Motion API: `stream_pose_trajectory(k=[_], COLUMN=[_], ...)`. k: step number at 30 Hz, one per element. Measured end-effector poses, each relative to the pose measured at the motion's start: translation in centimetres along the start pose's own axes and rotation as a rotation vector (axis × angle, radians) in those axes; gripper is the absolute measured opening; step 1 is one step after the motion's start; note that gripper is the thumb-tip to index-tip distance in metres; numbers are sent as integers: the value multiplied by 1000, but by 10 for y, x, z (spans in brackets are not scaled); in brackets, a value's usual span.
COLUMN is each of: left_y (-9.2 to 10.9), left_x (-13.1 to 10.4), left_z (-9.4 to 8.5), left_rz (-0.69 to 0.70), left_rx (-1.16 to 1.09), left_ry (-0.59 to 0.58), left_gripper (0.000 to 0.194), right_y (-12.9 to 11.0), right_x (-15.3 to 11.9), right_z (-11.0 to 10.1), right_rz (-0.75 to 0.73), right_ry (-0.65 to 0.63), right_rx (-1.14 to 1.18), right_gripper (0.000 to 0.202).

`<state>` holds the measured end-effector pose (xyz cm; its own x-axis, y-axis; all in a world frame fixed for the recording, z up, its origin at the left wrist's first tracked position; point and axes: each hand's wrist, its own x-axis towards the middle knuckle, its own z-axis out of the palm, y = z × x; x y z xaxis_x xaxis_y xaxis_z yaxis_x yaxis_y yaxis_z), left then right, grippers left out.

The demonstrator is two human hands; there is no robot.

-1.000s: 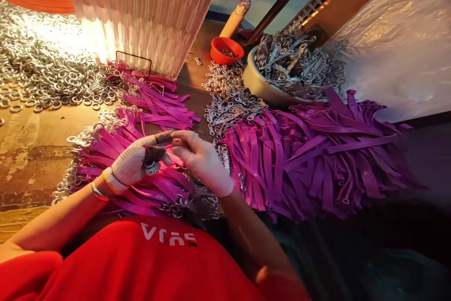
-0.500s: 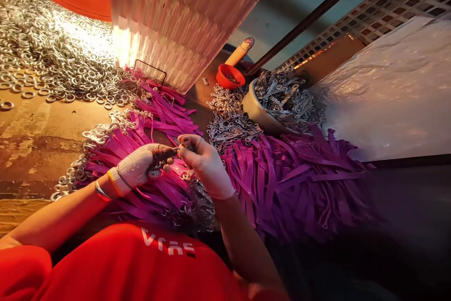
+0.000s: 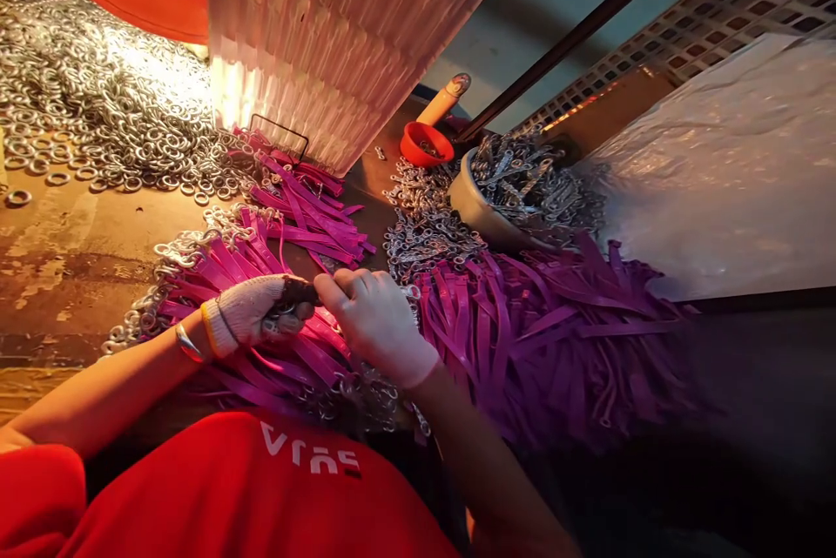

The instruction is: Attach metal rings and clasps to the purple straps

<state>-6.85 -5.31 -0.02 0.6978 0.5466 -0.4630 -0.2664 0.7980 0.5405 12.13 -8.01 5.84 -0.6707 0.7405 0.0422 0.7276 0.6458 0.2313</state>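
My left hand (image 3: pixel 265 312), in a knit glove with dark fingertips, is closed over the left pile of magenta straps (image 3: pixel 225 266). My right hand (image 3: pixel 375 319), in a thin white glove, is closed beside it, its fingers touching the left fingertips. Something small and dark lies between the two hands; the fingers hide most of it. Metal rings and links (image 3: pixel 369 397) lie just below my hands. To the right spreads a larger pile of purple straps (image 3: pixel 509 323).
A heap of metal rings (image 3: pixel 111 105) covers the back left. Behind stand a ribbed translucent panel (image 3: pixel 306 36), a red bowl (image 3: pixel 427 144) and a tub (image 3: pixel 476 210) heaped with metal links. White plastic sheeting (image 3: pixel 731 175) is at the right.
My right hand has turned, its back now facing up, and its fingers have moved left over the left fingertips. Metal links now show by my right wrist.
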Motion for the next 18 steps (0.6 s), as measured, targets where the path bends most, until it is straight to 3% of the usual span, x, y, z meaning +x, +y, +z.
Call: stream_pose_trajectory(k=[4, 9, 12, 14, 16, 18], left_y=[1, 7, 7, 5, 4, 8], left_x=[-3, -18, -21, -19, -13, -2], left_z=[-2, 19, 33, 38, 41, 42], left_rz=[-2, 321, 301, 253, 232, 229], left_rx=[222, 536, 574, 556, 499, 465], left_ry=[-45, 73, 34, 14, 38, 74], left_gripper=[30, 31, 34, 36, 34, 28], right_y=[6, 9, 3, -4, -11, -14], right_x=[-7, -14, -17, -20, -23, -28], right_z=[5, 14, 20, 26, 33, 39], right_rz=[-88, 120, 189, 234, 304, 418], right_ry=[84, 188, 239, 346, 475, 506], right_rx=[-23, 210, 406, 429, 447, 610], right_gripper=[29, 26, 32, 36, 32, 29])
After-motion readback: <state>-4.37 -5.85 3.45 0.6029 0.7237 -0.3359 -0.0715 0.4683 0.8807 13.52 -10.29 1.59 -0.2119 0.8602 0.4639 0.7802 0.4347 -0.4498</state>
